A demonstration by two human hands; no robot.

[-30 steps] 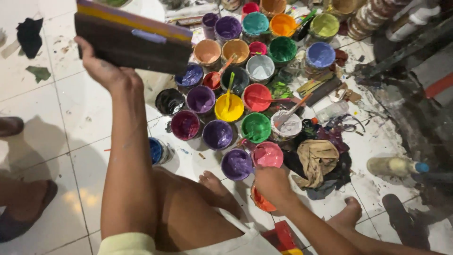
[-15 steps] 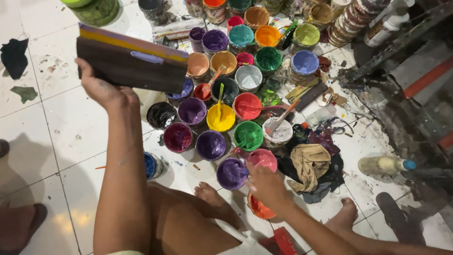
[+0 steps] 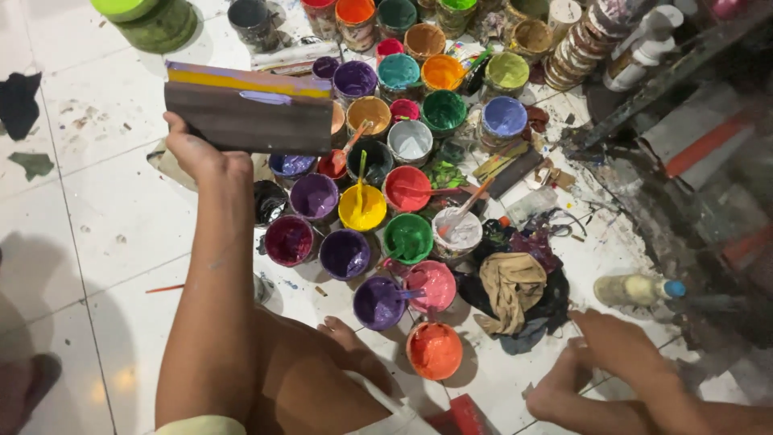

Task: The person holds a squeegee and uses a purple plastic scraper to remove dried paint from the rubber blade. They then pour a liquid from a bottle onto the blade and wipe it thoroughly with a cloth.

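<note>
My left hand (image 3: pixel 197 153) grips the lower left corner of a dark painted board (image 3: pixel 250 117) with yellow and purple stripes along its top edge, holding it above the floor tiles beside a cluster of open paint pots. My right hand (image 3: pixel 624 350) hangs low at the right, near my foot (image 3: pixel 555 395), with nothing visible in it. It is apart from the orange pot (image 3: pixel 434 350) and close to a crumpled tan rag (image 3: pixel 511 286). My bent knee and other foot (image 3: pixel 346 338) lie just in front of the purple pot (image 3: pixel 378 302) and the pink pot (image 3: pixel 431 286).
Several more paint pots, some with brushes standing in them, fill the middle. A large green can (image 3: pixel 153 20) stands at the top left. A pale squeeze bottle (image 3: pixel 636 288) lies at the right beside dark clutter. White floor tiles (image 3: pixel 105 225) spread to the left.
My right hand has drawn back from the purple and pink pots to the lower right. The board in my left hand has stayed raised, and the view has shifted upward and to the right.
</note>
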